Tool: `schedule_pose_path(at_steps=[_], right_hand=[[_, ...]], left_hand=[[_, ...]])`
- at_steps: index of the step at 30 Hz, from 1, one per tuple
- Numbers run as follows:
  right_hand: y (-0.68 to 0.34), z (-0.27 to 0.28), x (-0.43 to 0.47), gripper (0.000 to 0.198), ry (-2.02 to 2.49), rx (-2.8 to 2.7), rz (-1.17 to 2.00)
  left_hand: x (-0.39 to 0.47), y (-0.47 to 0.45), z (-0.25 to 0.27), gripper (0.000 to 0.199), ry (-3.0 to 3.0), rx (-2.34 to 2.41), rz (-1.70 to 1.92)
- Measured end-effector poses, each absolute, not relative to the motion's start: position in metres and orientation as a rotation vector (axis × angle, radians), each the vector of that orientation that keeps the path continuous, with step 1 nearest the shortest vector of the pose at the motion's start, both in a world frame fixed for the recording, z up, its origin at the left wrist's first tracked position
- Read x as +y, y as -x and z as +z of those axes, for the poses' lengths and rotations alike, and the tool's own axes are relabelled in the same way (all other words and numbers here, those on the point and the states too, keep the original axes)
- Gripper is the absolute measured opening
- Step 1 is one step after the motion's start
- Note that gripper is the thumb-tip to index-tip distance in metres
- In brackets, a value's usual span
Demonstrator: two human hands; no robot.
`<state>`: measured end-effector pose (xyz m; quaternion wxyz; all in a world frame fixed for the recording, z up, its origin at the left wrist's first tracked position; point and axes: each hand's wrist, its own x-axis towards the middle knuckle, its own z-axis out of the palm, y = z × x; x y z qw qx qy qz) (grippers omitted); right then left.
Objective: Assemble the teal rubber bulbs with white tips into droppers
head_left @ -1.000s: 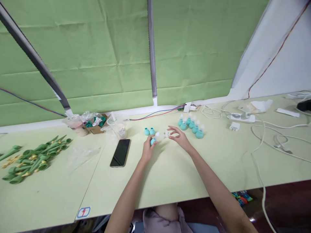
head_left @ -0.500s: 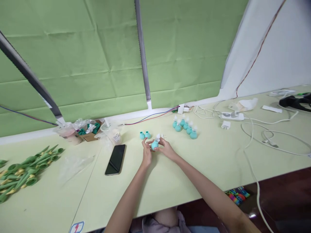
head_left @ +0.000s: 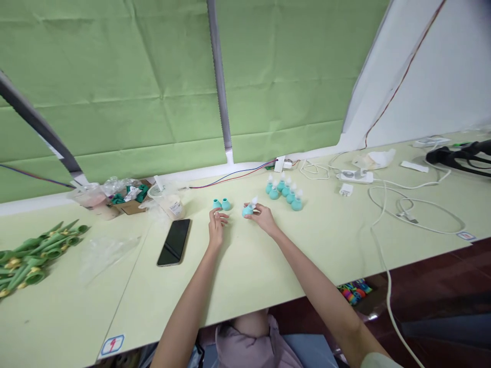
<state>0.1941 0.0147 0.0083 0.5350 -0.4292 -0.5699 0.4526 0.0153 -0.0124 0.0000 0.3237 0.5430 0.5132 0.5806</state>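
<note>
My right hand (head_left: pixel 263 216) grips a small turquoise vase-shaped piece (head_left: pixel 247 210) with a white pointed tip standing in its neck. The piece is at or just above the tabletop. To its left, my left hand (head_left: pixel 217 225) is empty, its fingers slightly curled and apart. Just beyond those fingers stand two turquoise pieces (head_left: pixel 226 205) with dark round openings and no white tip. Behind and right of my right hand, several turquoise pieces (head_left: pixel 286 190) with white tips stand grouped together.
A black phone (head_left: pixel 174 242) lies left of my left arm. Behind it are a plastic cup (head_left: pixel 169 204) and a cardboard box (head_left: pixel 130 205) of green bits. Green stem-like parts (head_left: pixel 42 250) are heaped far left. White cables and a power strip (head_left: pixel 356 176) occupy the right side.
My left hand has let go of the turquoise piece and moved left towards the two untipped ones. My right hand now holds the tipped piece alone. The whole view has shifted slightly.
</note>
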Motion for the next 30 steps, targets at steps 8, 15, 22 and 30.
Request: schedule_pose_path(at_steps=[8, 15, 22, 30], right_hand=[[-0.205, 0.011, 0.018, 0.029, 1.181, -1.339, 0.799], [-0.216, 0.016, 0.018, 0.027, 1.272, -1.302, 0.614], [-0.23, 0.007, 0.027, 0.027, 1.484, -1.301, 0.436], [-0.247, -0.004, 0.028, 0.031, 1.779, -1.362, 0.014]], left_hand=[[-0.014, -0.017, 0.002, 0.041, -1.461, 1.354, 1.532], [-0.015, -0.018, 0.002, 0.042, -1.489, 1.348, 1.509], [-0.014, -0.019, 0.0, 0.042, -1.513, 1.319, 1.487], [-0.011, -0.02, -0.004, 0.046, -1.511, 1.316, 1.459]])
